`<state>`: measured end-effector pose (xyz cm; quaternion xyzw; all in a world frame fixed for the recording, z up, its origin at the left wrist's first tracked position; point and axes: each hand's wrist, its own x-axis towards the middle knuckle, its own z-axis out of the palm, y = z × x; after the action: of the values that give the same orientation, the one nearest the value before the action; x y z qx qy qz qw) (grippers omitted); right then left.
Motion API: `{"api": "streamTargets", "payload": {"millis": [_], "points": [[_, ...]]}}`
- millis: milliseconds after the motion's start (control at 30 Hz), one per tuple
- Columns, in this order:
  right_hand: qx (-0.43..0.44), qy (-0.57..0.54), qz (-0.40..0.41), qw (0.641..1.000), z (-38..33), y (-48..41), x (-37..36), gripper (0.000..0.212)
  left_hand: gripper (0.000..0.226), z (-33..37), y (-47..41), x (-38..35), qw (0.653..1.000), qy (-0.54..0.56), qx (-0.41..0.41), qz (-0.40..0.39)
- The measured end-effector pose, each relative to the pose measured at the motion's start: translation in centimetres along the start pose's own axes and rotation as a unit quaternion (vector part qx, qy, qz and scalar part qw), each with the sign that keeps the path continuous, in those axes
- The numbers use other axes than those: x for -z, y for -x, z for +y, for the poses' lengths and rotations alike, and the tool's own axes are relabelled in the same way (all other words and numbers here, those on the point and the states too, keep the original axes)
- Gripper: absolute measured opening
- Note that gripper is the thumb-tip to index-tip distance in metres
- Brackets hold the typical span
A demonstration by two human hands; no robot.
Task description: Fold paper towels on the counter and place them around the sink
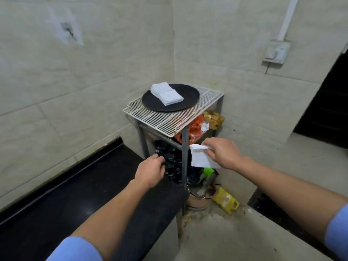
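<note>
Nearest to the camera are two blue sleeves (75,249) at the bottom corners, and from them two bare forearms reach forward. The left forearm goes over the black counter (75,185), which runs along the tiled wall on the left side. The left hand (150,171) is at the far end of this counter, with its back turned up and the fingers curled downward. The fingertips are lost against a black plastic bag (171,162) just behind them, so I cannot tell if this hand holds anything.

The right hand (222,153) pinches a white paper towel (200,157) at its upper edge between thumb and fingers. The sheet hangs down in the air, beside the front leg of a metal stand (185,147) in the corner.

On top of the stand lies a white wire rack (169,119). A round black tray (180,102) sits on it, and a stack of folded paper towels (166,93) rests on the left part of the tray.

Under the rack are an orange bag (195,127) and some brown packets (213,118). On the floor near the stand lies a yellow jug (226,202), tilted on its side. A wall switch (275,51) is high on the right wall.
</note>
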<state>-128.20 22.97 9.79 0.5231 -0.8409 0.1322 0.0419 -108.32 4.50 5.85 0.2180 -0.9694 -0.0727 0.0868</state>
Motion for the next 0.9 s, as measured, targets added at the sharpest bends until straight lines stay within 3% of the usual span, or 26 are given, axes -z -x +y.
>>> {"api": "streamTargets", "payload": {"millis": [200, 433, 900], "points": [[-0.015, -0.017, 0.060, 0.998, 4.5, -11.1, 2.9, 0.020, 0.020, -1.8, -12.8, 1.1, 0.999, 0.019, -0.011, 0.031], [0.008, 0.000, 0.085, 0.996, 7.4, -23.0, 4.8, 0.019, 0.021, -4.0, -21.3, 1.3, 0.998, 0.021, 0.003, 0.051], [0.161, -0.069, 0.021, 0.984, 11.3, -49.9, 0.9, 0.018, 0.027, -7.2, -36.4, 0.5, 0.976, -0.008, 0.210, 0.049]]}}
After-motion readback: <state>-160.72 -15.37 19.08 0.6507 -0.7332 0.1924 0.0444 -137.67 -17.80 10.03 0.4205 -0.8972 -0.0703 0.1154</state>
